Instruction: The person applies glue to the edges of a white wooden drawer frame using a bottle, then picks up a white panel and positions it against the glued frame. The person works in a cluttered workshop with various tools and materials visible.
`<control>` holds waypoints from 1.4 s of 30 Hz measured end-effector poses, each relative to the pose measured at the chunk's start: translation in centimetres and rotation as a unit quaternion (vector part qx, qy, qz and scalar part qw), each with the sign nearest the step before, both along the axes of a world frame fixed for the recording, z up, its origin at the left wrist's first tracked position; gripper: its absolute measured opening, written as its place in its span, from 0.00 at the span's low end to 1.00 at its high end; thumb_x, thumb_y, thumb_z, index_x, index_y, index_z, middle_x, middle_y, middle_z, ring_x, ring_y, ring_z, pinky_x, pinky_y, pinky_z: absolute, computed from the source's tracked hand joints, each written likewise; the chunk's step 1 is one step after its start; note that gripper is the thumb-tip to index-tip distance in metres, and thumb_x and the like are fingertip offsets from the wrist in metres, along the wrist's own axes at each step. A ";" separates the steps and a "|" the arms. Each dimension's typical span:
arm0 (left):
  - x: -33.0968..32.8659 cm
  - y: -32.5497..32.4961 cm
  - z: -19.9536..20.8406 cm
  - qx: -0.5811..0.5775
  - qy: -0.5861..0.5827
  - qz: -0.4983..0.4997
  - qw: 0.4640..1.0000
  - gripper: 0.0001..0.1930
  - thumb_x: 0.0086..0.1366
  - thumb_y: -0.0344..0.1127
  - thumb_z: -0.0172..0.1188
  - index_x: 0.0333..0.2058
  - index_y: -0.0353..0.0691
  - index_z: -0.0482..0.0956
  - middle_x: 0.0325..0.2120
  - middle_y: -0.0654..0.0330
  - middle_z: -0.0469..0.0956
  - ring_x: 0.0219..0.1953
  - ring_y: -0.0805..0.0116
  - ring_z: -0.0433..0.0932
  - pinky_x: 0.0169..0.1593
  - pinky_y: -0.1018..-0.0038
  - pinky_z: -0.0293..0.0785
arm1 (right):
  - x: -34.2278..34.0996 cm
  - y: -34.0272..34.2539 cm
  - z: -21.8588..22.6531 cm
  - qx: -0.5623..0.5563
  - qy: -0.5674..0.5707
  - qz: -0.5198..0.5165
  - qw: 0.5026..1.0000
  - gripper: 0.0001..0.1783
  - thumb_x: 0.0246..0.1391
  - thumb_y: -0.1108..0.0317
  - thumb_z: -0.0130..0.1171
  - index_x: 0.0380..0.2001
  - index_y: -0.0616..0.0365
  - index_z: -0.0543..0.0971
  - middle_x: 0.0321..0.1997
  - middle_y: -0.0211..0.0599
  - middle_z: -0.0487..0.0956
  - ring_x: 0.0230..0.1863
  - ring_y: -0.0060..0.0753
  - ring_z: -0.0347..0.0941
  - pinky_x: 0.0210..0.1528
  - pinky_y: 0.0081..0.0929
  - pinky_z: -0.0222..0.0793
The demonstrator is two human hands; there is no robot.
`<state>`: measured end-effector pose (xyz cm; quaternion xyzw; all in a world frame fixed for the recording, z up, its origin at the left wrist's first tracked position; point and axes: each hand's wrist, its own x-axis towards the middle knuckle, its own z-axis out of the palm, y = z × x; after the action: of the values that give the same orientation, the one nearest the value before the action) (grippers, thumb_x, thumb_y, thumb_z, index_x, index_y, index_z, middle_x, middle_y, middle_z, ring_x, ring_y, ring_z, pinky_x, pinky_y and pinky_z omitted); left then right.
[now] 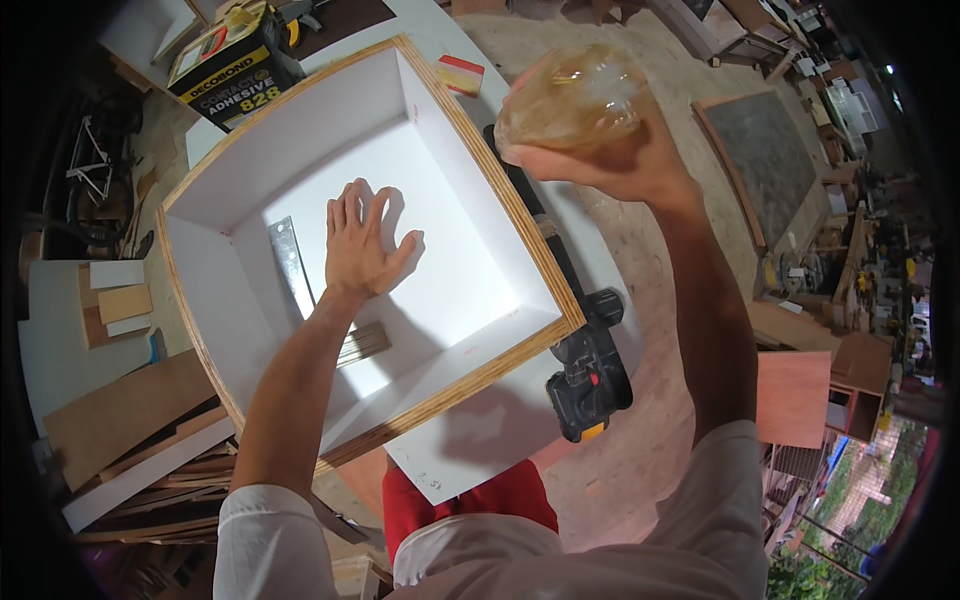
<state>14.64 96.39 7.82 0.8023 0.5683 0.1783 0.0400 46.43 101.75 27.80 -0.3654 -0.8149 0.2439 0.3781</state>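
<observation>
An open box [490, 350] with white inner faces and bare plywood edges lies in front of me. Inside it, my left hand [362, 245] is over the white bottom with fingers spread, holding nothing. Beside that hand lies a try square [288, 262], its metal blade running toward a wooden stock [362, 343]; my forearm covers part of it. Up at the right, beyond the box rim, my right hand [625, 165] grips a clear, shiny bottle-like container [580, 95] with a yellowish-brown tint. Its exact kind is hard to make out.
Under the box is a white tabletop [480, 440]. A black cordless power tool [590, 385] lies along the box's right side. Behind the box stand a black-and-yellow tin [235, 75] and a small red-and-yellow packet [460, 75]. Wood offcuts [150, 470] are stacked at the lower left.
</observation>
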 end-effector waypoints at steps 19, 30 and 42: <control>-0.5 -0.2 -0.2 -0.056 -0.014 0.021 0.998 0.40 0.67 0.63 0.61 0.70 0.46 0.66 0.72 0.38 0.57 0.76 0.36 0.53 0.79 0.39 0.46 | -3.1 3.6 1.2 -0.064 0.013 -0.027 0.997 0.42 0.38 0.41 0.86 0.52 0.58 0.85 0.48 0.41 0.86 0.50 0.37 0.83 0.58 0.32 0.78; -0.1 0.1 0.1 -0.062 -0.017 0.025 0.998 0.40 0.66 0.62 0.62 0.69 0.47 0.66 0.71 0.42 0.57 0.77 0.41 0.51 0.81 0.41 0.44 | -6.3 10.5 1.4 -0.069 -0.087 -0.028 0.993 0.40 0.42 0.46 0.85 0.53 0.60 0.83 0.47 0.38 0.87 0.49 0.36 0.84 0.57 0.33 0.79; -0.3 0.0 0.3 -0.038 -0.028 0.010 0.999 0.40 0.66 0.59 0.65 0.69 0.45 0.66 0.70 0.41 0.57 0.75 0.36 0.54 0.77 0.37 0.49 | -8.4 14.4 -0.4 0.012 -0.035 -0.042 0.998 0.36 0.41 0.45 0.82 0.49 0.59 0.86 0.44 0.40 0.89 0.45 0.35 0.86 0.53 0.33 0.80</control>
<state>14.34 96.36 8.15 0.7890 0.5815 0.1795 0.0849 38.04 116.15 27.43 -0.4032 -0.8143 0.2046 0.3639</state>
